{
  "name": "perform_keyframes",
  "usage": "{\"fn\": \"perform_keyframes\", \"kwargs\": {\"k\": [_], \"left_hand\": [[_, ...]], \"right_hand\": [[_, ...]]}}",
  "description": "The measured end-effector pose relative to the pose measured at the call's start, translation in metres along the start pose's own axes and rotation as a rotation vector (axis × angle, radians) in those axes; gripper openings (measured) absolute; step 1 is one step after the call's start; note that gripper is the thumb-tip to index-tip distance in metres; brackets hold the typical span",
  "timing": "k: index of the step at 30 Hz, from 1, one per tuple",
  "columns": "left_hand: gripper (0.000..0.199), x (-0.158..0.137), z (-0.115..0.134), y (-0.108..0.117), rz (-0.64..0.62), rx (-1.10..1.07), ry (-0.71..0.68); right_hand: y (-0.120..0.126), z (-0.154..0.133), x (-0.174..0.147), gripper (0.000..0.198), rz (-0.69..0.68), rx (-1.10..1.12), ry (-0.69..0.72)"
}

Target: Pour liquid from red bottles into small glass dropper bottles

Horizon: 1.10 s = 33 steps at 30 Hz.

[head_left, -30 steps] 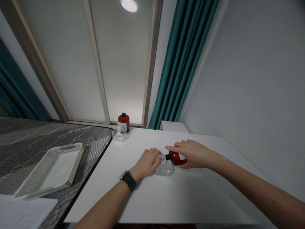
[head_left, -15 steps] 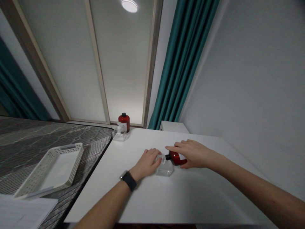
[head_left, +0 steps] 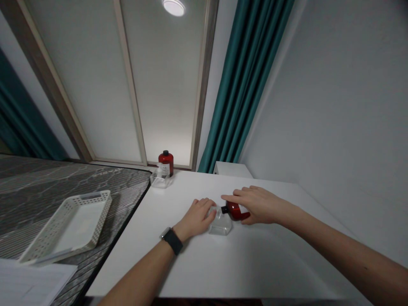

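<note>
My right hand (head_left: 263,205) grips a small red bottle (head_left: 235,211) with a white label and a black neck. The bottle lies tilted on its side, its neck pointing left at the top of a clear, wide-based bottle (head_left: 220,225). Whether the two openings meet is too small to tell. My left hand (head_left: 198,216), with a dark-banded watch (head_left: 173,241) on its wrist, has its fingers and thumb around the left side of the clear bottle, which rests on the white table (head_left: 204,272). Part of the clear bottle's upper left is hidden by my left fingers.
At the table's far left corner stand another red bottle (head_left: 168,159) with a black cap and another clear bottle (head_left: 159,181). A white perforated basket (head_left: 102,216) sits on the grey patterned surface (head_left: 38,182) at left, near some paper (head_left: 35,282). A white box (head_left: 234,170) adjoins the back edge.
</note>
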<state>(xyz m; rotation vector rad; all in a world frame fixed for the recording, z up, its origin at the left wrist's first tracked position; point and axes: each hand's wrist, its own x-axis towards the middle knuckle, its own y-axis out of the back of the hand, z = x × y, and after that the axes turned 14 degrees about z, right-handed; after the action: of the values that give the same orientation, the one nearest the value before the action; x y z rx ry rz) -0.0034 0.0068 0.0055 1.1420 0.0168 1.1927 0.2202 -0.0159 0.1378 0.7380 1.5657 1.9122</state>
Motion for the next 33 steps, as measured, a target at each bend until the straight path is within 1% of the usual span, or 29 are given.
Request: {"fn": "perform_keyframes", "kwargs": {"k": [8, 12, 18, 28, 33], "left_hand": [[0.022, -0.0005, -0.0008, -0.0013, 0.006, -0.003, 0.002], [0.025, -0.0007, -0.0010, -0.0019, 0.004, 0.001, 0.000], [0.024, -0.0006, -0.0012, -0.0017, 0.001, 0.001, -0.005], [0.026, 0.0003, 0.0009, 0.0005, -0.006, -0.002, 0.004], [0.025, 0.0003, 0.0009, 0.0014, -0.014, -0.007, 0.013]], "right_hand": [[0.0037, -0.0023, 0.0012, 0.080, -0.020, -0.007, -0.004], [0.0039, -0.0021, 0.0022, 0.078, -0.019, -0.004, -0.005], [0.0034, -0.0020, 0.0025, 0.077, -0.006, 0.008, -0.004], [-0.0020, 0.0011, -0.0027, 0.083, -0.001, 0.047, -0.035], [-0.0047, 0.0014, -0.0029, 0.082, 0.012, 0.055, -0.036]]}}
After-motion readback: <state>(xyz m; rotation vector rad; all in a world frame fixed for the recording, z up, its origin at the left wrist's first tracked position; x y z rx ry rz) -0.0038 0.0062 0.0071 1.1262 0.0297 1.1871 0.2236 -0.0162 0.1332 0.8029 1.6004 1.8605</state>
